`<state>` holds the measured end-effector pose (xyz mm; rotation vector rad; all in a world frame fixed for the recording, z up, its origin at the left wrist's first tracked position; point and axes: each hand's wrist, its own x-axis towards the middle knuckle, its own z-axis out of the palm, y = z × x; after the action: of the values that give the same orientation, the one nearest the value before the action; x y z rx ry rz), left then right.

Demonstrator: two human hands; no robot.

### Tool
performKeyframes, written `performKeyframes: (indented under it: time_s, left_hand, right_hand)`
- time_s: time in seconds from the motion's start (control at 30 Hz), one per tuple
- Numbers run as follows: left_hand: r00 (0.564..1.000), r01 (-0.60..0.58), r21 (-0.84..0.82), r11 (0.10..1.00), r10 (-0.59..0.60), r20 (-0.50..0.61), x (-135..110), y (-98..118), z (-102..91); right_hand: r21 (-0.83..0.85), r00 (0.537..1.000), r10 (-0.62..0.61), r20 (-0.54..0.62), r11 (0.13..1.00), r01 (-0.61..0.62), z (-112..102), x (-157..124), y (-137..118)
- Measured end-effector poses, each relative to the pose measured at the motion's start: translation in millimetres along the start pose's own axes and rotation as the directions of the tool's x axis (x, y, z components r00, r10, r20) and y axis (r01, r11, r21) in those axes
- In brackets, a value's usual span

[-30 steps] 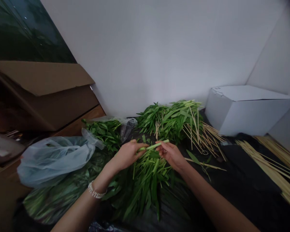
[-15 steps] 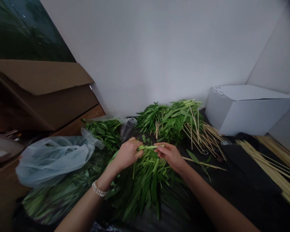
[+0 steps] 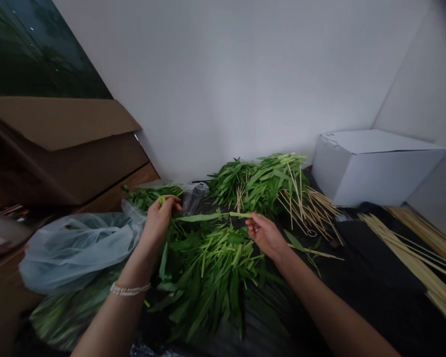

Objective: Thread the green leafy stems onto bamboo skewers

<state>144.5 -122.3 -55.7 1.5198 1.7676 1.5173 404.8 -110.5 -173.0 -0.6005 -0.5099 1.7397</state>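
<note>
My right hand pinches the cut end of a water spinach stem, whose long narrow leaf stretches left toward my other hand. A short bit of green stem shows in my left hand, whose fingers are curled; a beaded bracelet is on that wrist. Below both hands spreads a loose pile of water spinach, pale stems toward the back and leaves toward me. Behind lie bunches of the same greens with thin wooden sticks poking out.
A cloudy plastic bag lies on the left, near a bag of greens and an open cardboard box. At the back right stands a white box. Long pale strips lie at right on the dark surface.
My hands have drawn apart. The left moved left and up with a bit of stem, while the right shifted slightly, still holding its stem, whose leaf now shows.
</note>
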Motion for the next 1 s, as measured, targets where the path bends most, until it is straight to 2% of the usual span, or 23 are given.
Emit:
performKeyframes:
  time_s: [0.07,0.1,0.2,0.27,0.33,0.37,0.4,0.43,0.5,0.57,0.6,0.63,0.67,0.77,0.8,0.83,0.87,0.9,0.97,1.0]
  left_hand:
    - [0.993,-0.107,0.168,0.98,0.115,-0.04,0,7,-15.7]
    - [0.982,-0.159,0.306,0.939,0.184,-0.053,-2,10,-20.9]
    - [0.949,-0.205,0.691,0.693,0.315,-0.035,-15,18,-22.6]
    - [0.951,-0.195,0.793,0.578,0.311,0.007,-25,16,-11.7]
    - [0.957,-0.241,0.788,0.567,0.275,0.096,-36,6,5.6]
    - [0.95,-0.298,0.753,0.586,0.262,0.172,-41,-1,15.1]
    - [0.925,-0.38,0.696,0.609,0.263,0.275,-46,-9,24.0]
    - [0.874,-0.477,0.622,0.621,0.265,0.406,-49,-17,31.5]
    - [0.755,-0.596,0.478,0.645,0.247,0.608,-53,-29,39.7]
    - [0.673,-0.623,0.347,0.701,0.254,0.695,-50,-32,37.6]
    - [0.657,-0.606,0.286,0.742,0.264,0.706,-46,-31,33.5]
    - [0.664,-0.57,0.233,0.788,0.274,0.696,-41,-27,28.5]
    - [0.693,-0.516,0.188,0.836,0.277,0.666,-37,-23,23.4]
    - [0.852,-0.339,0.116,0.934,0.253,0.458,-32,-5,15.4]
    - [0.876,-0.316,0.107,0.943,0.246,0.415,-35,0,16.3]
    - [0.872,-0.324,0.112,0.939,0.251,0.419,-38,5,18.9]
    - [0.84,-0.365,0.133,0.921,0.265,0.473,-43,8,22.7]
    - [0.788,-0.432,0.168,0.886,0.28,0.548,-49,10,27.1]
    - [0.674,-0.591,0.254,0.766,0.295,0.677,-59,11,35.8]
    - [0.635,-0.653,0.294,0.698,0.292,0.715,-62,10,39.3]
  right_hand:
    - [0.024,1.0,0.019,-0.001,1.0,-0.019,-1,1,1]
    - [0.036,1.0,0.027,-0.007,0.999,-0.027,-2,2,2]
    - [0.081,0.999,0.038,-0.027,0.996,-0.035,-4,4,2]
    - [0.107,0.999,0.03,-0.023,0.994,-0.027,-6,6,0]
    - [0.107,1.0,0.015,0.001,0.994,-0.015,-8,7,-3]
    - [0.094,1.0,0.007,0.016,0.996,-0.009,-8,7,-4]
    - [0.073,1.0,0.002,0.03,0.997,-0.004,-8,7,-4]
    - [0.049,0.999,-0.001,0.04,0.999,-0.001,-8,6,-4]
    - [-0.001,0.998,0.0,0.06,1.0,0.0,-5,3,-4]
    - [-0.048,0.996,-0.003,0.084,0.999,0.007,-1,0,-2]
    - [-0.075,0.995,-0.008,0.099,0.997,0.015,0,-2,-1]
    - [-0.104,0.993,-0.014,0.116,0.994,0.027,2,-3,1]
    - [-0.135,0.991,-0.022,0.132,0.99,0.04,3,-4,2]
    - [-0.228,0.983,-0.051,0.176,0.97,0.091,5,-6,8]
    - [-0.265,0.98,-0.063,0.191,0.958,0.113,6,-7,10]
    - [-0.308,0.976,-0.073,0.207,0.942,0.136,7,-8,13]
    - [-0.356,0.971,-0.081,0.226,0.921,0.16,8,-10,15]
    - [-0.405,0.965,-0.088,0.247,0.895,0.186,9,-11,16]
    - [-0.495,0.952,-0.102,0.29,0.835,0.241,11,-14,20]
    - [-0.53,0.943,-0.116,0.311,0.803,0.274,11,-16,21]
